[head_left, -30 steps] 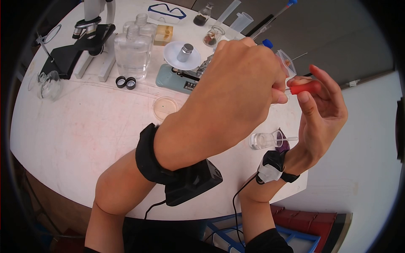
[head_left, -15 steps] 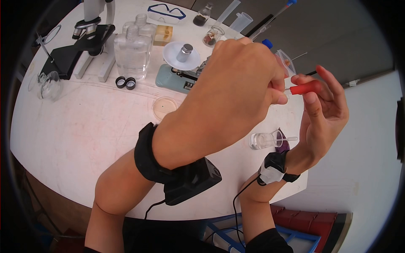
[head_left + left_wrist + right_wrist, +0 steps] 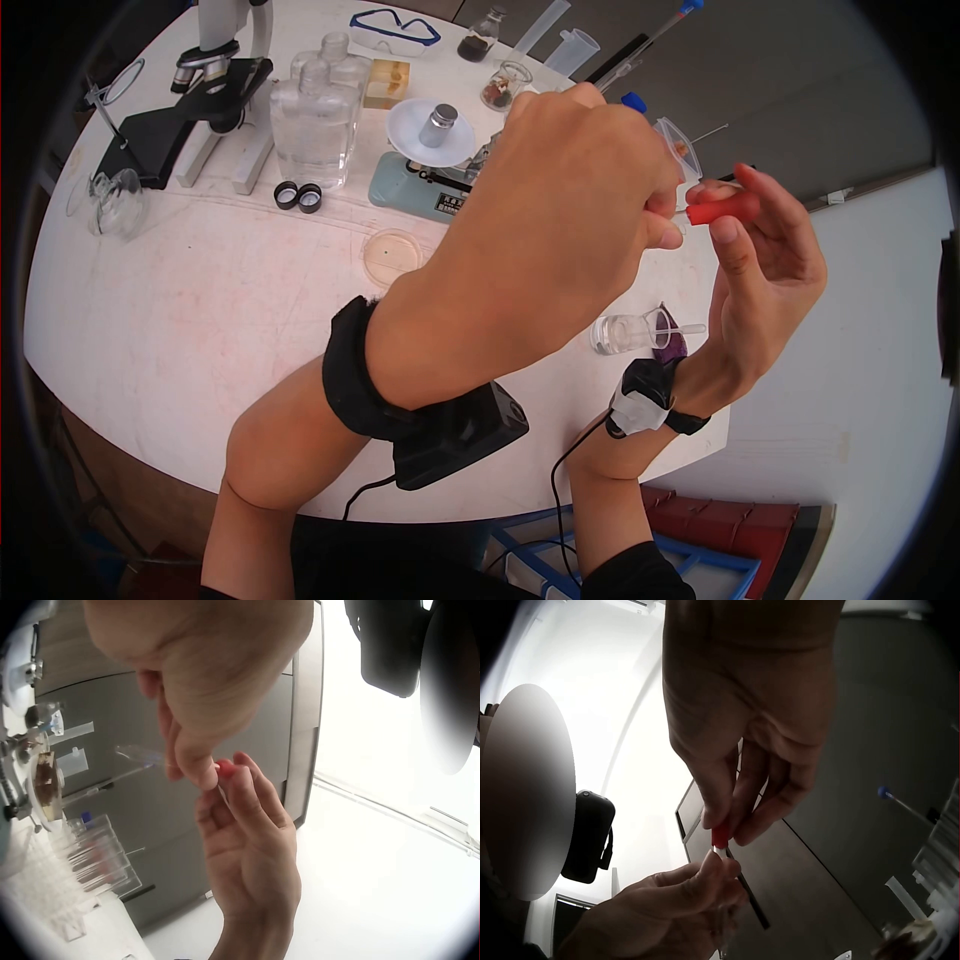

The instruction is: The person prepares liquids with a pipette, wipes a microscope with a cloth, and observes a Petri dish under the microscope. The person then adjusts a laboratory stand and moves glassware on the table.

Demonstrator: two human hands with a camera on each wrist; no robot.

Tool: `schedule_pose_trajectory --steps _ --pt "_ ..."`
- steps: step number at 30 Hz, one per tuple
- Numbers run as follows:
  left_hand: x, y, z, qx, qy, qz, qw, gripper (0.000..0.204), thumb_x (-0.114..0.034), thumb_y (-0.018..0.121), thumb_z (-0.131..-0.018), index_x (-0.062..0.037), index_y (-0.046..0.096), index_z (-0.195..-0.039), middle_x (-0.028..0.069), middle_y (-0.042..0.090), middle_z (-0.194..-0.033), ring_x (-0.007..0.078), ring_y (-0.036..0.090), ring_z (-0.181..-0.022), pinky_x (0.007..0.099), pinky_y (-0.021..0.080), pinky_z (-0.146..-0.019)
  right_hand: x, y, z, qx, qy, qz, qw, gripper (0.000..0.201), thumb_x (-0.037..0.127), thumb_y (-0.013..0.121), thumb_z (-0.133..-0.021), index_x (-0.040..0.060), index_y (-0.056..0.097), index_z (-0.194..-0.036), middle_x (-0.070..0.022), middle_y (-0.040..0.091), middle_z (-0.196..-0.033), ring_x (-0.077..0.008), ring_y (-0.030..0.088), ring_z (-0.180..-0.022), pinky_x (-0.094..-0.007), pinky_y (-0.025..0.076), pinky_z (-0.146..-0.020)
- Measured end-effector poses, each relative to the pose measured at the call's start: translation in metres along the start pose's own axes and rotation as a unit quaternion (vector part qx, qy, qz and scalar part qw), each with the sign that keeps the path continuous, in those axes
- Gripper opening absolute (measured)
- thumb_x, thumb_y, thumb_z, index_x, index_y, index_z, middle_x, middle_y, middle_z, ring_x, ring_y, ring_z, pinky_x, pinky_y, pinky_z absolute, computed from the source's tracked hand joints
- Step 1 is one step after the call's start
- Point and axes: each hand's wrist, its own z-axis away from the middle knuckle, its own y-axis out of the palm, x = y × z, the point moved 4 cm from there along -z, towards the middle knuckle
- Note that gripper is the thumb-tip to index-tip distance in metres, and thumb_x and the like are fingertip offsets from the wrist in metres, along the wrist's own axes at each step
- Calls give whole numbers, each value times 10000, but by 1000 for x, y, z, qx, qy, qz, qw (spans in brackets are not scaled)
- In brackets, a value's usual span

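Observation:
Both hands are raised over the right part of the table, around a dropper. My left hand (image 3: pixel 560 220) pinches its clear glass tube (image 3: pixel 135 755), whose narrow end points away from the other hand in the left wrist view. My right hand (image 3: pixel 770 250) pinches the red rubber bulb (image 3: pixel 722 209) between thumb and fingers, at the end of the tube. In the right wrist view the bulb (image 3: pixel 720 835) sits just above the left fingertips. In the head view the left hand hides most of the tube.
Below the hands lies a small beaker (image 3: pixel 625 334) of clear liquid with a plastic pipette. Behind the left hand are a balance (image 3: pixel 400 185), a petri dish (image 3: pixel 391 257) and clear bottles (image 3: pixel 315 130). A microscope (image 3: pixel 225 90) stands at the left, a test tube rack (image 3: pixel 101 859) farther off.
The bulb and right fingers shifted slightly right, away from the left hand, baring a bit of tube, then came slightly back. The left hand has barely moved.

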Motion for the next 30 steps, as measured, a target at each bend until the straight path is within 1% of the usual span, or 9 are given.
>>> schedule_pose_trajectory --steps 3,6,12,21,26,30 --pt "-1 -1 -1 -3 4 -11 1000 104 -72 775 -672 -17 723 -742 96 667 -668 214 598 -715 316 452 -625 0 0 0 5 1 5 1000 357 -89 719 -764 -84 617 -1106 -208 680 -1003 -229 678 -875 -342 548 -832" --pt "-2 -1 -1 -8 4 -12 1000 105 -72 775 -669 -16 723 -741 96 666 -667 214 595 -710 318 450 -622 -1 0 -1 13 -5 -3 1000 348 -90 719 -766 -81 619 -1099 -202 684 -986 -228 680 -873 -335 548 -827" --pt "-2 -1 -1 -21 7 -15 1000 110 -73 781 -662 -17 722 -736 91 663 -661 211 591 -712 316 447 -620 0 0 -1 9 8 -1 1000 330 -85 719 -773 -79 620 -1087 -193 692 -943 -227 686 -867 -319 552 -809" --pt "-3 -1 -1 -21 6 -23 999 119 -78 792 -659 -23 721 -737 79 664 -670 199 584 -711 313 444 -616 0 1 -1 6 27 -13 1000 324 -93 710 -776 -88 616 -1085 -198 691 -931 -231 687 -866 -329 556 -806" --pt "0 -2 -2 -16 -7 2 1000 143 -105 801 -677 -26 724 -767 73 671 -691 194 584 -721 310 449 -632 0 1 -2 15 7 -18 1000 328 -67 710 -787 -90 614 -1100 -205 689 -944 -247 684 -868 -348 548 -833" --pt "0 0 -2 -1 -8 14 1000 143 -116 790 -700 -26 725 -793 74 684 -727 201 584 -764 313 455 -667 0 -4 -2 13 -5 -19 1000 332 -59 710 -789 -91 613 -1106 -205 689 -948 -254 684 -879 -360 543 -851"
